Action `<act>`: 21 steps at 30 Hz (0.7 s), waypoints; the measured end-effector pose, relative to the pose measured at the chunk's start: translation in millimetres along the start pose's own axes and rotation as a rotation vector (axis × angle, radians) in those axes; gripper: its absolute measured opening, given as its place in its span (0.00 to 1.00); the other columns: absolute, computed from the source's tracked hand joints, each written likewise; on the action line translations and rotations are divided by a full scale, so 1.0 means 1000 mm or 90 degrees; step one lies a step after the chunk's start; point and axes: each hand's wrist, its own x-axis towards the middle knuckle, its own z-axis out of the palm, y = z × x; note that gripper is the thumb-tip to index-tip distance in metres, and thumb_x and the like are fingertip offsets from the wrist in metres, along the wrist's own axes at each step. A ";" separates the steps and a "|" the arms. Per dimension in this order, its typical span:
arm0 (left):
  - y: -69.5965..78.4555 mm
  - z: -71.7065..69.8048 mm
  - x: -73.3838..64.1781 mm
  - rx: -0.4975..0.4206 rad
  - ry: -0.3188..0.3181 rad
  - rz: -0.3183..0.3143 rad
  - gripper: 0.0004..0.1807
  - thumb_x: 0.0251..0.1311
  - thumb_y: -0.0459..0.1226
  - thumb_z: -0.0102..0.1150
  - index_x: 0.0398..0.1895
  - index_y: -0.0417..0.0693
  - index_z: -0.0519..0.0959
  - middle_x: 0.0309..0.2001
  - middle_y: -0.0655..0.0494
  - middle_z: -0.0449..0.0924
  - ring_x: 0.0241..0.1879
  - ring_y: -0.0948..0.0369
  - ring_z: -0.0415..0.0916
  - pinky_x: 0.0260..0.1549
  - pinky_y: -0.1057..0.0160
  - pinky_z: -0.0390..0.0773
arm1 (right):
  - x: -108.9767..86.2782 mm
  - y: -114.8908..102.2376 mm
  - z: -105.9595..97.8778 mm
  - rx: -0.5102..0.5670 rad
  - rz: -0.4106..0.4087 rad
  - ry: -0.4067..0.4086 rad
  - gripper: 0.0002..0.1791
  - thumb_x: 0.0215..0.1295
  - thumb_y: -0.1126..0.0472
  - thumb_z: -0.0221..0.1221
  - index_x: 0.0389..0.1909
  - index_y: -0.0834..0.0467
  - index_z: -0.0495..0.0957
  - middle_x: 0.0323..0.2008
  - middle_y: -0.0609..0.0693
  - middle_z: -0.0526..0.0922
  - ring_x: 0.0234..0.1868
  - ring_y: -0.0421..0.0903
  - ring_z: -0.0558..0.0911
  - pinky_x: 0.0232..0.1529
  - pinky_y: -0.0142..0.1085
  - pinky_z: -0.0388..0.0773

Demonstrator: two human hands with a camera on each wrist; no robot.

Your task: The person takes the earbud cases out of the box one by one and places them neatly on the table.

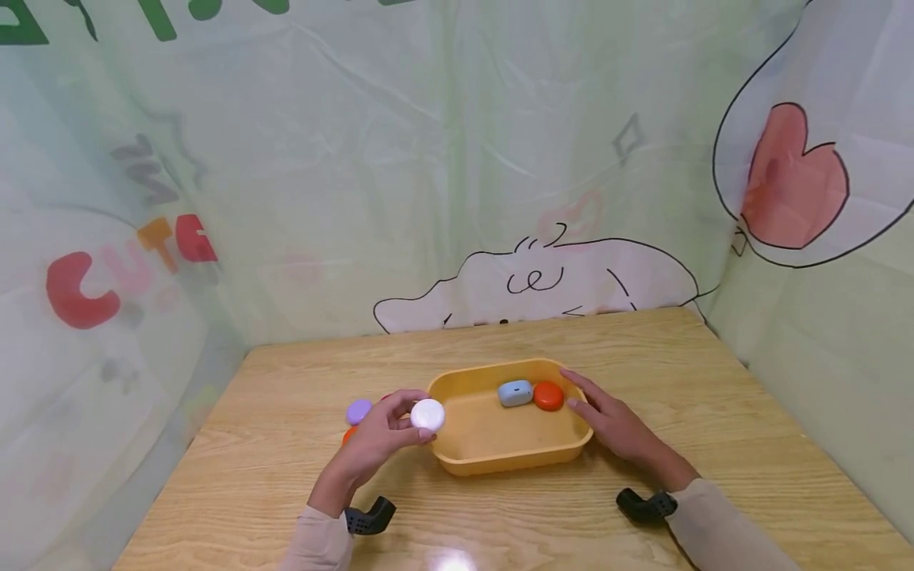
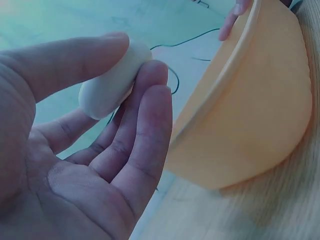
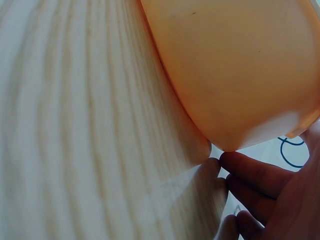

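Between its thumb and fingers my left hand (image 1: pixel 374 436) pinches a small white rounded case (image 1: pixel 428 415), smooth and thick-edged in the left wrist view. It is held up at the left end of a yellow-orange plastic tray (image 1: pixel 464 466). My right hand (image 1: pixel 617 424) is at the tray's opposite end, thumb and index fingertips at the rim. In the right wrist view, other fingers (image 3: pixel 255 170) lie against the tray's outer wall, low down. Inside the tray, a light-blue rounded case (image 1: pixel 516 392) sits beside a red round case (image 1: pixel 549 396), towards the back right.
Left of the tray, a purple round item (image 1: pixel 359 411) lies on the wooden table (image 1: pixel 271 468). An orange-red item (image 1: pixel 348 434) is partly hidden behind my left hand, and a bit of red shows above its knuckles. A printed curtain (image 1: pixel 343 198) hangs behind the table.
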 end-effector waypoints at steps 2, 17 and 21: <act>-0.001 -0.004 -0.004 -0.008 0.000 0.003 0.33 0.60 0.29 0.68 0.66 0.32 0.66 0.54 0.42 0.73 0.46 0.52 0.81 0.49 0.55 0.81 | 0.000 0.000 0.000 -0.001 0.004 0.000 0.32 0.80 0.48 0.46 0.80 0.46 0.52 0.77 0.61 0.53 0.74 0.67 0.55 0.67 0.63 0.55; -0.013 -0.032 -0.036 -0.001 0.052 0.008 0.34 0.58 0.30 0.70 0.66 0.32 0.66 0.58 0.40 0.73 0.47 0.51 0.81 0.48 0.54 0.82 | 0.001 0.001 0.001 0.006 -0.003 0.001 0.31 0.80 0.48 0.46 0.80 0.46 0.52 0.77 0.62 0.53 0.74 0.67 0.55 0.67 0.63 0.55; -0.018 -0.040 -0.044 0.003 0.061 -0.008 0.33 0.60 0.29 0.68 0.67 0.30 0.65 0.57 0.41 0.73 0.48 0.53 0.80 0.48 0.54 0.82 | 0.000 0.000 0.001 0.005 -0.006 0.001 0.32 0.80 0.48 0.46 0.80 0.46 0.52 0.77 0.61 0.53 0.75 0.67 0.55 0.67 0.63 0.55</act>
